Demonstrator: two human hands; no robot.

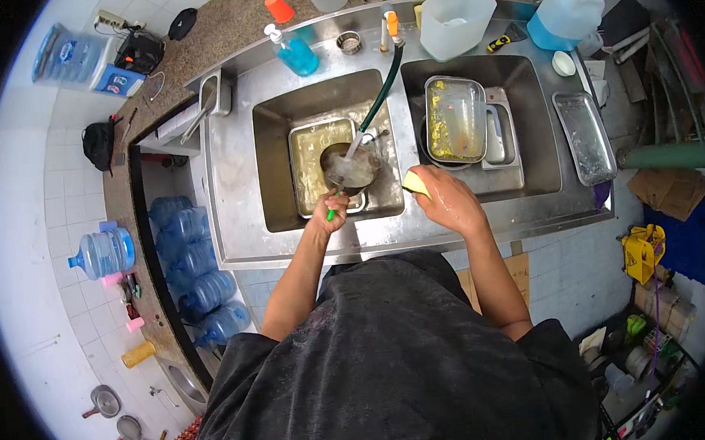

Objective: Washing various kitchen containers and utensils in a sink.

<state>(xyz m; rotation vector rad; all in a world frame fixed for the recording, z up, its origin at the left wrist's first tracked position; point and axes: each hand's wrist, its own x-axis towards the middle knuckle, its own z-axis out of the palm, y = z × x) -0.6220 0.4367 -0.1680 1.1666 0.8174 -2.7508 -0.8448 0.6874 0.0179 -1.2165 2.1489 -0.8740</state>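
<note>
My left hand (330,211) grips the green handle (332,214) of a round, dark pan (338,154) in the left sink basin (279,194). Water runs into the pan from a dark green hose (386,90) on the tap; splashing hides the pan's bottom. Beneath the pan lies a rectangular metal tray (307,162) with cloudy liquid. My wet right hand (447,200) holds a yellow sponge (415,184) with a dark scouring side, over the divider between the basins.
The right basin (533,133) holds a food-smeared metal tray (437,120) with a clear plastic jug (466,127) in it. A blue soap bottle (297,55), a plastic tub (457,20), a scraper (501,42) and a blue-liquid jug (563,18) stand behind. Another metal tray (584,139) lies right.
</note>
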